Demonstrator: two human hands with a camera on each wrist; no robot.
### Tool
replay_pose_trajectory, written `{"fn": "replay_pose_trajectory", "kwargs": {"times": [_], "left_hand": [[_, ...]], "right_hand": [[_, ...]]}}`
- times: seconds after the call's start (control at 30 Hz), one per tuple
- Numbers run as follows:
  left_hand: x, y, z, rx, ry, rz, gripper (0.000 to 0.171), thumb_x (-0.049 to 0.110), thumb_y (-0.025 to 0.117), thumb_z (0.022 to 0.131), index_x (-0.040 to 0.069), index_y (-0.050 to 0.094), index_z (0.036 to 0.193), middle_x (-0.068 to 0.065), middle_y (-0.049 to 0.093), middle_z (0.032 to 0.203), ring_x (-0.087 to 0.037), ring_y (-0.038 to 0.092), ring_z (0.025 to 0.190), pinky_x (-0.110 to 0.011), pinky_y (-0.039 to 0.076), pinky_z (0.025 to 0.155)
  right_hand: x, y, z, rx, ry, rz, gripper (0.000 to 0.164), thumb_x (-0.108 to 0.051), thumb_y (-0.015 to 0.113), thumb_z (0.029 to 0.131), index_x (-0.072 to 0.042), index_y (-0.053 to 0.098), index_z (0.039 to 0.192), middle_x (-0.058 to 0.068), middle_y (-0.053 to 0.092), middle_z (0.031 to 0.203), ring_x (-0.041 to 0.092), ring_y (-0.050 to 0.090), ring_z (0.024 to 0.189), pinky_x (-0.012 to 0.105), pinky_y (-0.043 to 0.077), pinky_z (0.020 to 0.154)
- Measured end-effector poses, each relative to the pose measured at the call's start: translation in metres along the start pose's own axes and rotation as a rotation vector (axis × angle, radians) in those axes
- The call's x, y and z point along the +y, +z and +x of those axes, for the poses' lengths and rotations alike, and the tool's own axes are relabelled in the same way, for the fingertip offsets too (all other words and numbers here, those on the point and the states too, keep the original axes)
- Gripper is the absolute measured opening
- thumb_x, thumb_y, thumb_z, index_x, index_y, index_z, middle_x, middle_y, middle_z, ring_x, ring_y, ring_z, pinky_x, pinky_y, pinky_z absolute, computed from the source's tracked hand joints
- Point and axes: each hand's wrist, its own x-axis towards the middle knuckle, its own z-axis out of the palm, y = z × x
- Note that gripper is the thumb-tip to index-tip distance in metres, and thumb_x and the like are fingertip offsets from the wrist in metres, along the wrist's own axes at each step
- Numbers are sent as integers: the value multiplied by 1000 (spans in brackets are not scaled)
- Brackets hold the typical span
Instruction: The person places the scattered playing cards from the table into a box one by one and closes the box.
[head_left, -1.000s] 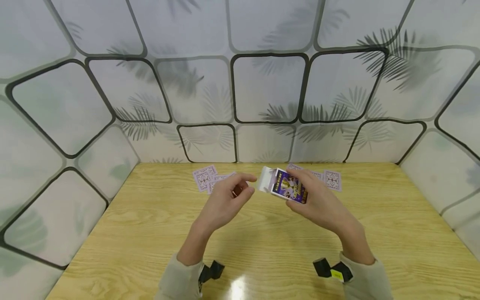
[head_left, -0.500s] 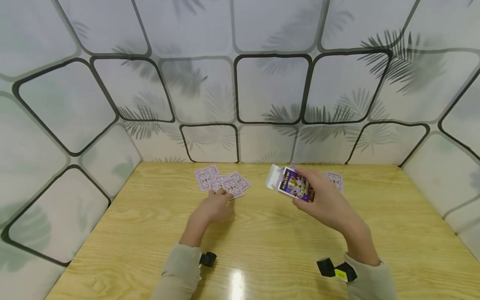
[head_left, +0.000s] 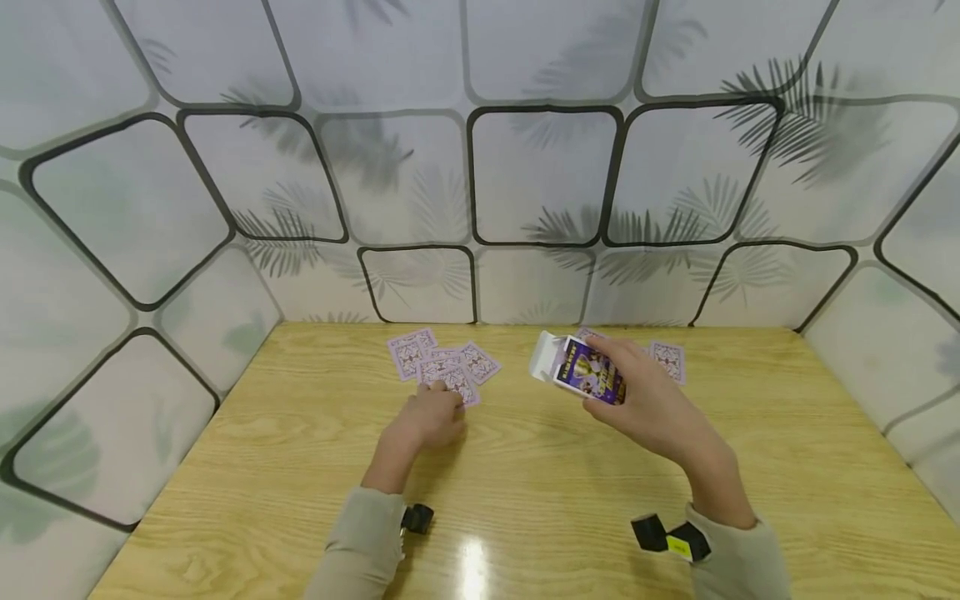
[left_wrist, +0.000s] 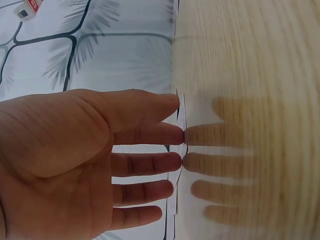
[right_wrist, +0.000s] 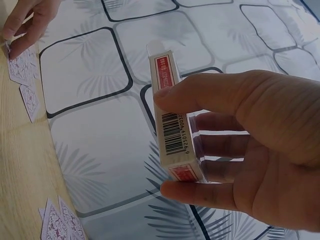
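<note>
Leaf-printed, grid-lined wall covering behind a wood-grain tabletop. From the head view, purple-backed playing cards overlapping face down at left rear, fingertips of the left hand on the nearest card; other cards at right rear, partly behind the right hand. Gripped there, above the tabletop, a purple playing-card box, white flap open toward the left.

From the left wrist, fingers straight, tips touching the card edge-on, thumb alongside, no pinch plainly visible. Probably very light, thin, bendy and slick; best taken by a raised edge.

From the right wrist, thumb across the barcode side, lowest finger under the red-marked end. Likely light, fairly stiff yet easily crushed; best held gently by the narrow sides, away from the open flap
</note>
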Motion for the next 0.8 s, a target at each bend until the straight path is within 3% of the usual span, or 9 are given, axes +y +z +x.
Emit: {"fn": "replay_pose_trajectory", "kwargs": {"times": [0.2, 0.4, 0.57, 0.8], "left_hand": [[-4, 2, 0, 6, -25, 22, 8, 17, 64, 87, 11, 58, 88, -7, 53, 97, -30, 47, 92, -51, 42, 84], [-6, 3, 2, -2, -84, 38, 33, 21, 68, 85, 4, 58, 111, -19, 51, 114, -38, 46, 109, -54, 39, 94], [-11, 3, 1, 5, -123, -34, 26, 22, 70, 82, 9, 57, 101, -16, 49, 105, -36, 43, 104, -56, 36, 93], [-23, 2, -2, -1, -127, -66, 69, 37, 77, 76, -2, 48, 125, -25, 46, 120, -41, 43, 113, -55, 38, 96]], "right_hand": [[0, 0, 0, -1, 3, -5, 69, -16, 73, 82, -7, 40, 142, 16, 50, 130, 22, 52, 92, 33, 45, 72], [-2, 0, 0, 10, -6, -10, 70, -16, 74, 81, -8, 40, 142, 15, 51, 128, 21, 51, 91, 32, 44, 71], [-2, -1, -1, 9, -9, -3, 70, -16, 73, 81, -9, 40, 142, 15, 51, 129, 22, 51, 92, 33, 44, 72], [-2, -1, -1, -6, -2, 16, 71, -18, 73, 82, -9, 38, 143, 16, 47, 135, 21, 51, 92, 31, 45, 71]]}}
